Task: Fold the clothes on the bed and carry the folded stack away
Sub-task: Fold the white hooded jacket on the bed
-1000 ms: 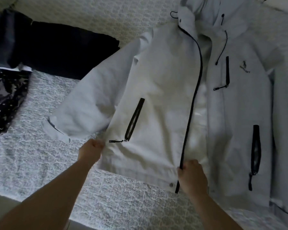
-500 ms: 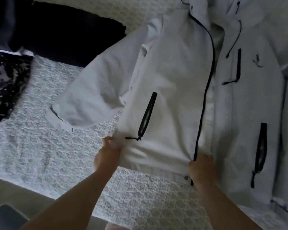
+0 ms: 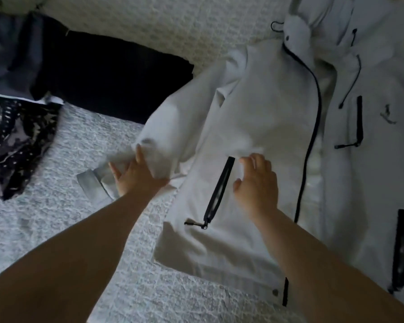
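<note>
With our left hand (image 3: 135,176) apparently bunching the sleeve (image 3: 163,136) of the pale jacket (image 3: 261,127) spread on the bed (image 3: 56,229), and our right hand (image 3: 257,183) hovering spread beside the pocket zip (image 3: 218,190), the slack cuff (image 3: 91,185) below our grip could flop crooked.

jacket (image 3: 254,117) on bed (image 3: 44,229), clothes (image 3: 98,75) left

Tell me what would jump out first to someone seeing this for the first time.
A pale jacket with black zippers spreads over the right of the bed. The left hand grips its sleeve while the right hand rests beside a pocket zipper. Dark folded clothes lie upper left.
</note>
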A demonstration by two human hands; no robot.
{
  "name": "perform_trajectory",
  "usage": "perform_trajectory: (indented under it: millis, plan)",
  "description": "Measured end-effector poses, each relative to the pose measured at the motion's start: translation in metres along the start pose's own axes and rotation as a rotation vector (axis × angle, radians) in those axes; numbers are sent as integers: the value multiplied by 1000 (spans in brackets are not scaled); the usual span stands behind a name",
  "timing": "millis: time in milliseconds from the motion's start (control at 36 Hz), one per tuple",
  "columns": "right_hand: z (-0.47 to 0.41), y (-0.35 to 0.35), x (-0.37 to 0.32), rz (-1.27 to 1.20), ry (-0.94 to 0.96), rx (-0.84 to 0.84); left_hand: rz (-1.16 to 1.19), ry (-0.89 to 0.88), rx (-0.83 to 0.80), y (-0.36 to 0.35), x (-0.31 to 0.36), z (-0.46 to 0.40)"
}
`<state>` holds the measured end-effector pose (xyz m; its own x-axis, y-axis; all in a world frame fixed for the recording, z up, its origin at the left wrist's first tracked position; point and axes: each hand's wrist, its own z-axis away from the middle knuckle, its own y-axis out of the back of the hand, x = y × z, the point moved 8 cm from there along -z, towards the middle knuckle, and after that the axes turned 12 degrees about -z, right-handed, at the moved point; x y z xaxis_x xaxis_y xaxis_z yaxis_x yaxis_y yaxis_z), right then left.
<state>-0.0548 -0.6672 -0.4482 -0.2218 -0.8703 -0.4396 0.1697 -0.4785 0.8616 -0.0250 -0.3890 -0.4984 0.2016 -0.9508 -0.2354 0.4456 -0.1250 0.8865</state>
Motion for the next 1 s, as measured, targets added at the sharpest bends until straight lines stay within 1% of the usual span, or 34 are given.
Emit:
perform_trajectory:
  millis: [56, 111, 139, 167, 194, 222, 250, 306, 361, 417, 444, 472, 500, 528, 556, 583, 639, 667, 694, 778, 833, 861, 917, 944, 1000]
  plan:
    - [-19, 2, -12, -2, 24, 14, 0, -61, -43, 2, 3, -12]
    - [-32, 1, -21, -15, 23, 4, 36, -185, -79, 9, 14, -9]
    - [-37, 0, -25, -36, 17, -3, 17, -260, -90, 15, 21, -3]
    - [-41, 0, -28, -69, 11, -4, -9, -322, -77, 23, 27, 2]
    - [-44, 0, -32, -112, 11, 0, -13, -346, -36, 36, 29, 4]
    - [-46, 2, -37, -159, 20, 10, 13, -333, 21, 54, 25, 4]
    - [-47, 5, -43, -203, 37, 26, 46, -297, 90, 77, 19, 0]
    - [-53, 12, -52, -247, 71, 52, 91, -254, 301, 136, 5, -14]
    - [-60, 17, -59, -237, 86, 51, 129, -275, 572, 208, -7, -27]
    - [-69, 23, -63, -210, 80, 45, 125, -339, 861, 279, -17, -41]
    - [-72, 24, -63, -185, 71, 31, 94, -349, 956, 306, -23, -52]
    - [-76, 23, -62, -148, 58, 4, 60, -310, 1007, 327, -30, -67]
    - [-78, 19, -59, -109, 43, -42, 36, -223, 1031, 340, -39, -84]
    - [-78, 13, -56, -80, 26, -103, 35, -106, 1014, 344, -48, -100]
    - [-78, 5, -53, -65, 10, -172, 69, 17, 956, 339, -55, -115]
    - [-77, -2, -49, -61, -5, -239, 138, 137, 854, 324, -60, -125]
    - [-74, -15, -42, -71, -28, -340, 319, 373, 586, 273, -59, -131]
    - [-73, -20, -39, -77, -33, -368, 409, 414, 474, 243, -51, -127]
    - [-73, -24, -37, -82, -33, -380, 481, 372, 401, 217, -37, -120]
    - [-70, -32, -30, -79, -21, -357, 672, 28, 208, 146, 22, -86]
    - [-66, -38, -24, -85, -8, -345, 714, -116, 45, 98, 58, -54]
    - [-64, -42, -20, -84, -2, -344, 690, -150, -33, 75, 71, -40]
    - [-59, -45, -13, -73, 9, -331, 635, -150, -180, 35, 86, -19]
    - [-57, -44, -9, -77, 5, -298, 628, -128, -245, 19, 88, -13]
    - [-53, -33, 3, -101, -41, -144, 668, -48, -323, -4, 84, -6]
